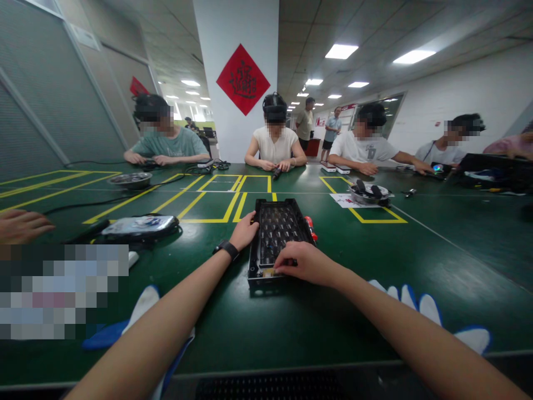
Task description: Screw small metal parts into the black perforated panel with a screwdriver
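Observation:
A black rectangular case (252, 261) with rows of small metal pieces, perhaps screwdriver bits, lies on the green table in front of me. My left hand (245, 230) grips the case's left side, its thumb over the rim. Over the near right part of the case, my right hand (306, 259) has its fingers pinched together. A small dark piece shows by those fingers, but I cannot make out what they hold. Beneath the fingertips is a yellowish patch (270, 273) at the case's near end. Something red (310, 226) sits against the right side of the case.
White-and-blue gloves lie at my left (144, 311) and right (428, 311). A cabled device (144, 224) rests to the left, near another person's hand (25, 225). Round metal bowls (131, 180) (368, 194) stand farther off. Several people sit across the green table (437, 244).

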The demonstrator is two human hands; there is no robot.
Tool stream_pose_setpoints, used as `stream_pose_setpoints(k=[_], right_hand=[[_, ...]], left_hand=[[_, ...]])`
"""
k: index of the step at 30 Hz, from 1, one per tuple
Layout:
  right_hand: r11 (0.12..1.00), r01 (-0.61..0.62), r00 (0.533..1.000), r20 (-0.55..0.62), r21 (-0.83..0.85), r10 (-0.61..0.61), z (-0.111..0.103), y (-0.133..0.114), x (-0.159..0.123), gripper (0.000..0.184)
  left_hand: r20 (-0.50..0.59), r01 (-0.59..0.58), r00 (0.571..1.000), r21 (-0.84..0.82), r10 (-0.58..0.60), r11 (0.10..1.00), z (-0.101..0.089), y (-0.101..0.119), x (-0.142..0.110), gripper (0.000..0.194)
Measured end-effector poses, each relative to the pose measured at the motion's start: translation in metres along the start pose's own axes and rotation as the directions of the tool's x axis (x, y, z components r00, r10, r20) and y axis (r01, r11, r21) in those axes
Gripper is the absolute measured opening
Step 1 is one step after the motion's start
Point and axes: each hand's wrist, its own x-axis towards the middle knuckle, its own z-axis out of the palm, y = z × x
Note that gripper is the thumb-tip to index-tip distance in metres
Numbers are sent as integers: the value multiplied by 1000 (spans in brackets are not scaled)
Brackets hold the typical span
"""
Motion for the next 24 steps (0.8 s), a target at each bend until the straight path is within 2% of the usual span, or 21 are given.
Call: stream_pose_setpoints(k=[12,19,24], right_hand=[[1000,5,1000,4,12,-5,-1,-1,1,17],[1000,-10,1000,18,-24,10,0,1,0,17],[1000,3,1000,-5,8,-3,1,1,1,16]], left_hand=[[4,24,1000,-24,-24,999,-1,2,0,54],[2,8,1000,-21,-8,1000,-1,2,-1,54],[-2,-8,1000,-18,8,1000,1,-1,1,55]])
